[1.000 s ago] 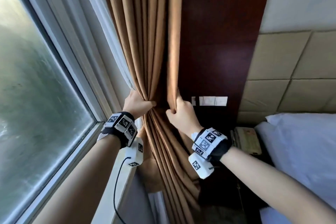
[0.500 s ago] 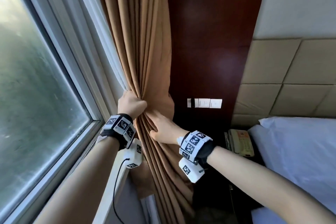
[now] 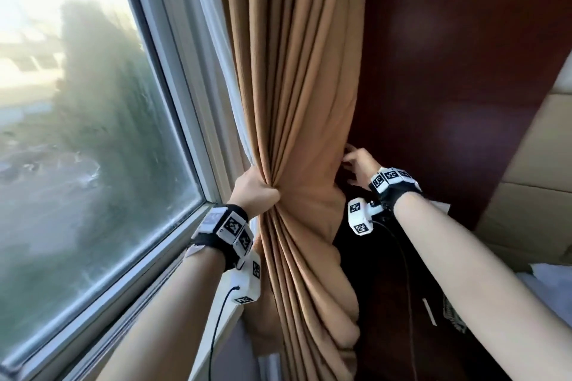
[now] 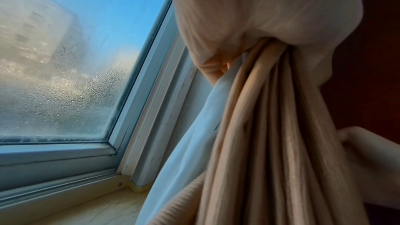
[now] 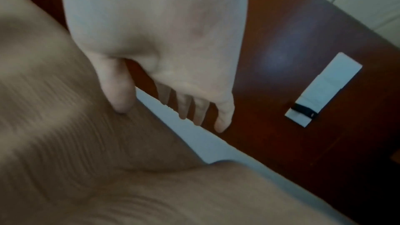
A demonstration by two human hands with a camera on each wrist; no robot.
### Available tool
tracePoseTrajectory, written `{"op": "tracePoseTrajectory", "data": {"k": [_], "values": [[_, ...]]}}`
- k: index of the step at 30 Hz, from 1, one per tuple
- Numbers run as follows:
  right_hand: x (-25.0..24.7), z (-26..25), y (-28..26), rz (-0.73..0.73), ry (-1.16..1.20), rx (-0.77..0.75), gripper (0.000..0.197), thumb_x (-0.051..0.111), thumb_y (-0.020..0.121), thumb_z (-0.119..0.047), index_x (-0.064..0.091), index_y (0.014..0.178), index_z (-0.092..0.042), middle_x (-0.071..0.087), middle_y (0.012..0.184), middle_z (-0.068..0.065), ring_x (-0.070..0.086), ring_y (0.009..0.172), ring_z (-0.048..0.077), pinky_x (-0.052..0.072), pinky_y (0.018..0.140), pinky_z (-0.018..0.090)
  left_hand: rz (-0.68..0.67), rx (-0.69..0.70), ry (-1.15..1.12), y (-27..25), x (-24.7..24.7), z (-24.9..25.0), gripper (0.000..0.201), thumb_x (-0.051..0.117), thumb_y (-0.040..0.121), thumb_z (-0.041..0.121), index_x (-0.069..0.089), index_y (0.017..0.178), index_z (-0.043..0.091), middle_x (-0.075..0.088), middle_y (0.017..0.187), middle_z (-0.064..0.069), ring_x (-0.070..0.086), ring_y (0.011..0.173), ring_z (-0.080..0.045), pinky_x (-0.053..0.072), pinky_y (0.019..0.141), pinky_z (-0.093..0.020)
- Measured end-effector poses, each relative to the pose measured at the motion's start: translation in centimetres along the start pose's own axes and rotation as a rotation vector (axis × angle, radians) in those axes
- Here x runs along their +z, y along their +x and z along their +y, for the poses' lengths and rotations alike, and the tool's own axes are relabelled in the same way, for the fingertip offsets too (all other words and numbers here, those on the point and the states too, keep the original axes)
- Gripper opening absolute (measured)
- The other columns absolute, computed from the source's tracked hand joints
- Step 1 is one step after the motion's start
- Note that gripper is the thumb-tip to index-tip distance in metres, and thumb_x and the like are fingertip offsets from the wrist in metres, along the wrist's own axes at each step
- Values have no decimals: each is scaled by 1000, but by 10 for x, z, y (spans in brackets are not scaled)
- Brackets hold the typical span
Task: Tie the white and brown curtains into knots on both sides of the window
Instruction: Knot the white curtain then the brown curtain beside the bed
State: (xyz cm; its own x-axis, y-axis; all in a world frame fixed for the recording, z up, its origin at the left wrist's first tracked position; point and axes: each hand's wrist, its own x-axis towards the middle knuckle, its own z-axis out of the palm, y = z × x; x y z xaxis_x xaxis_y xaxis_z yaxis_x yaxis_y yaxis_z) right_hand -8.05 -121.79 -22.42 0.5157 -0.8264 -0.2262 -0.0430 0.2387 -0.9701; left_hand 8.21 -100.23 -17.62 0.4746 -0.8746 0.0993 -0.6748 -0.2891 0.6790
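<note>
The brown curtain (image 3: 297, 86) hangs in folds beside the window. My left hand (image 3: 268, 191) grips it in a fist and bunches the folds at sill height. The gathered folds (image 4: 270, 126) fan down from that grip. A strip of white sheer curtain (image 4: 194, 143) runs along the window side of the bunch and also shows higher up (image 3: 221, 49). My right hand (image 3: 351, 161) is at the brown curtain's right edge with its fingers spread. In the right wrist view its thumb (image 5: 119, 98) touches the brown cloth and the fingers (image 5: 223, 121) reach past the edge; it grips nothing.
Fogged window glass (image 3: 93, 148) and its frame fill the left, with a pale sill (image 4: 86, 211) below. A dark wood panel (image 3: 448, 71) stands right of the curtain, carrying a white switch plate (image 5: 322, 90). Padded wall tiles (image 3: 526, 201) and white bedding (image 3: 551, 284) lie far right.
My right hand has left the folds under my left fist and moved up and right to the curtain's outer edge, fingers now spread. My left hand keeps its grip.
</note>
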Motion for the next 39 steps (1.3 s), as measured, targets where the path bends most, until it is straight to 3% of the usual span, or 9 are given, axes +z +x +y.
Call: {"op": "tracePoseTrajectory", "data": {"k": [2,5,10,13,20,23,26,33,39], "values": [[18,-1,12,-51,108,-4,52,47,60,-18,60,109,-23,59,93,3,53,87,20,38,82,36,7,-12,-5,2,1,0,35,59,77,11,57,112,8,57,99,-2,51,93,-20,38,76,-23],[30,7,30,40,42,-34,18,49,76,-17,62,87,-16,62,78,5,57,77,23,46,70,30,30,-34,-12,3,1,-1,36,58,75,12,55,111,11,59,103,-4,53,95,-23,43,78,-26],[-10,34,50,293,-170,-194,25,47,85,-7,61,74,-24,63,83,-2,58,95,22,46,97,41,79,-50,6,3,1,1,31,56,71,12,54,102,11,59,102,-9,56,97,-29,52,87,-38],[-29,41,20,354,-149,-207,24,36,88,-11,47,69,-21,50,78,4,50,81,23,45,83,41,86,-79,18,3,4,6,31,53,64,17,54,95,10,58,96,-8,57,92,-29,53,84,-38],[-21,45,-85,548,-343,-452,24,27,104,-16,49,103,-4,59,98,10,55,90,22,41,82,33,139,-96,51,-6,17,25,30,56,64,19,56,92,7,56,104,-12,58,97,-35,53,86,-44],[-2,54,-129,566,-135,-417,29,35,103,-29,52,118,-10,59,112,2,55,108,20,40,98,32,144,-97,37,-13,20,30,35,58,67,20,57,99,6,55,111,-13,57,101,-37,52,90,-44],[27,68,-172,613,-280,-501,46,58,94,-29,51,129,0,65,117,12,60,108,20,39,89,16,140,-76,15,-18,23,32,33,58,65,22,59,94,5,57,108,-15,59,98,-39,53,86,-44],[101,88,-188,483,-971,-421,67,52,85,-20,14,141,-18,66,104,22,62,100,42,52,85,49,57,6,-40,-46,29,41,34,53,62,26,57,88,5,60,104,-17,60,96,-39,54,83,-42],[115,73,-187,433,-1060,-378,69,53,85,-16,19,145,-5,59,116,26,59,106,42,51,87,46,-208,20,-107,-53,21,49,83,64,66,68,52,134,21,49,133,-8,49,121,-32,41,103,-38]]}}
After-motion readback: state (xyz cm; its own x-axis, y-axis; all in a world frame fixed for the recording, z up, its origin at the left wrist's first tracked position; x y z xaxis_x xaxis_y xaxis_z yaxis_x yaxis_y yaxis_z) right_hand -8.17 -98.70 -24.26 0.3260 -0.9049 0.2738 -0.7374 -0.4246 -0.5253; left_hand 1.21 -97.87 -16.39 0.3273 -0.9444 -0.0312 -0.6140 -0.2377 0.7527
